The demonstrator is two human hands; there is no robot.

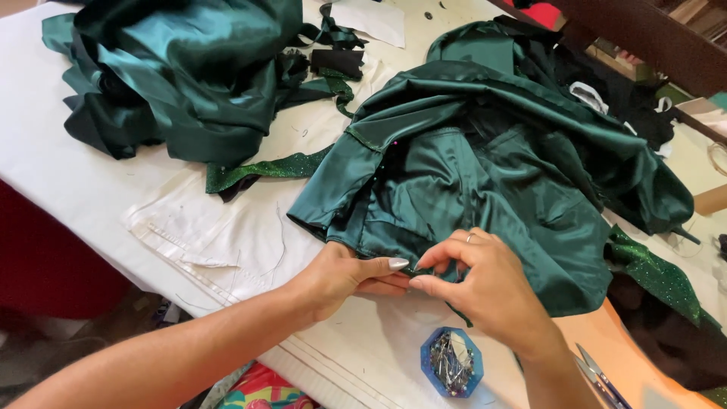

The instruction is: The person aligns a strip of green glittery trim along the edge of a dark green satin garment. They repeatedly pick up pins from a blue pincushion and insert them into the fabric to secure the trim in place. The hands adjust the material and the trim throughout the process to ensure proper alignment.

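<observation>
Satin heap [182,68]: a loose pile of dark green satin was left at the far left of the counter [68,182], apart from the hands and seemingly unworked.
Glitter strip [265,170]: a narrow band of sparkly green fabric was laid just right of the heap, its end running toward the garment; it was not seen attached to anything.
White cloth [219,242]: a folded pale piece with stitched seams was spread flat on the counter beneath the garment's near edge.
Left hand [337,276]: its grip was closed narrowly on the hem, thumb laid along the fold and fingers tucked under, so that the edge was held flat.
Green garment [492,189]: the satin piece was bunched in the middle of the counter, its near hem pulled toward the hands; small pin heads were faintly seen up its left edge, so that stretch was judged already pinned.
Right hand [485,288]: thumb and forefinger were pinched tight at the hem, touching the left thumb tip; whether a pin was held could not be told.
Pin box [452,362]: a blue octagonal box, well filled with pins, was set open just below the right hand.
Scissors [602,379]: the blades were left unused at the lower right.
Progress: pinning was judged partway done, with the hem to the right of the hands unpinned as far as was shown.
</observation>
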